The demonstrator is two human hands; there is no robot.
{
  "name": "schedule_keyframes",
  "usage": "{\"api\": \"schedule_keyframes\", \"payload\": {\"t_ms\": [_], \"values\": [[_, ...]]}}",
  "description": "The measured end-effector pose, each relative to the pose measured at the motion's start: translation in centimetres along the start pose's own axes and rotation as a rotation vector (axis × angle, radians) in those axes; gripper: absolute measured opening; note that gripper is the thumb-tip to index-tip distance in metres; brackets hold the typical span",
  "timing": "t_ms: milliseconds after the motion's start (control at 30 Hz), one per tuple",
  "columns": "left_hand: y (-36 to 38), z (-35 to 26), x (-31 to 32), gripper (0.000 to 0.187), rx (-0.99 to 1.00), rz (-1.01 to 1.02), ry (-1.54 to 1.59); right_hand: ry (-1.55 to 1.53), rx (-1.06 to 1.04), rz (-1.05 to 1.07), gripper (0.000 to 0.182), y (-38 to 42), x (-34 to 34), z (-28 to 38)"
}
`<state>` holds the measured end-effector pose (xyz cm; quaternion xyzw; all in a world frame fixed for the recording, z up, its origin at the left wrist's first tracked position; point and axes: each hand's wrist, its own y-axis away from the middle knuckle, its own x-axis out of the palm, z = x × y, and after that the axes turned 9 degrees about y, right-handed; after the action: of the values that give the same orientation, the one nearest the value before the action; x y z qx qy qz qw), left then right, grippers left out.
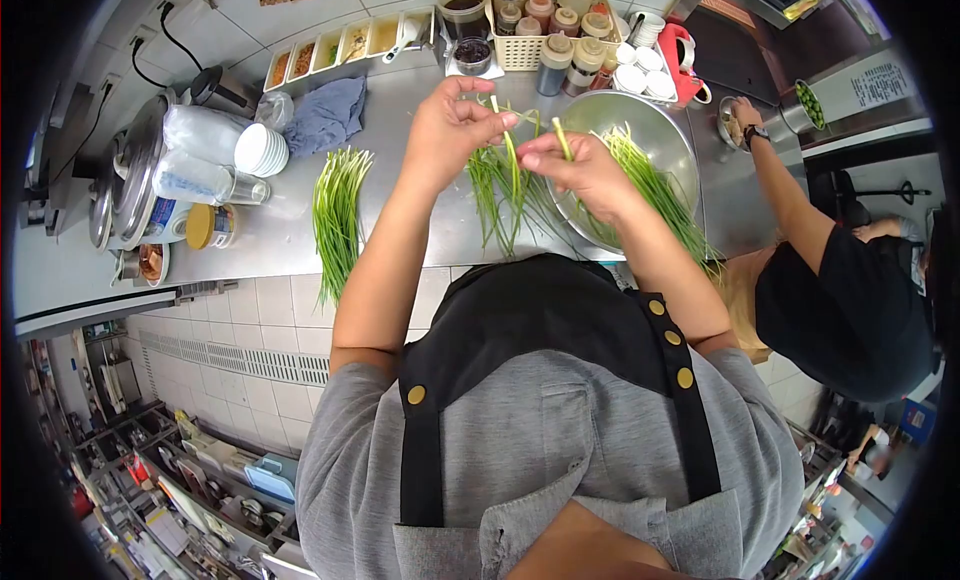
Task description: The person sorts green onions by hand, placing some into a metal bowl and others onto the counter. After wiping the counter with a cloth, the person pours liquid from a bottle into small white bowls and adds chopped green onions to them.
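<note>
My left hand [450, 130] pinches a thin green onion [510, 155] near its pale end, above the steel counter [420, 240]. Close beside it, my right hand [590, 175] is closed around another green onion stalk [561, 138], its pale end pointing up. Loose green onion leaves [490, 205] lie on the counter under both hands. A large steel bowl [600, 108] stands to the right, partly behind my right hand, with a bunch of green onions [640, 175] hanging over its near rim. Another neat bunch [341, 210] lies left of my left arm, its leaf tips past the counter edge.
Along the back are a condiment tray [350, 52], a basket of bottles [520, 55] and a dark-filled tub [466, 15]. At left lie a blue cloth [328, 115], stacked white cups [262, 152] and a jar [212, 226]. A co-worker's hand [744, 120] reaches into a small bowl at right.
</note>
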<state>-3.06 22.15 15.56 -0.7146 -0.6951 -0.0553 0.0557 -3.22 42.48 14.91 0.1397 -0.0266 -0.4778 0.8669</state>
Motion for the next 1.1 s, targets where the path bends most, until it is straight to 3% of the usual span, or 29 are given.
{"api": "schedule_keyframes", "payload": {"t_ms": [200,433,700,833,933,1033,1100], "values": [[2.2,0.1,1.3,0.058,0.0,-0.035,0.177,-0.023,-0.029,0.008,0.014,-0.6,0.6,-0.8],[3.0,1.0,0.8,0.064,-0.022,0.018,0.019,0.062,-0.104,-0.035,0.012,-0.1,0.9,-1.8],[2.7,0.4,-0.8,0.045,-0.006,-0.033,-0.219,0.184,-0.101,-0.062,0.014,0.0,0.6,-3.3],[2.2,0.3,-1.7,0.043,0.018,-0.082,-0.165,0.195,-0.091,-0.044,0.014,0.5,0.7,-3.0],[0.7,1.8,-3.0,0.033,0.084,-0.165,-0.099,0.139,-0.064,-0.027,0.012,0.4,0.7,-3.2],[-0.3,3.5,-3.7,0.017,0.129,-0.166,-0.283,0.07,-0.015,-0.044,0.012,0.7,0.8,-2.4],[0.5,3.8,-2.2,0.014,0.398,-0.131,-0.616,0.041,0.019,-0.076,0.012,0.6,0.8,-2.4]]}}
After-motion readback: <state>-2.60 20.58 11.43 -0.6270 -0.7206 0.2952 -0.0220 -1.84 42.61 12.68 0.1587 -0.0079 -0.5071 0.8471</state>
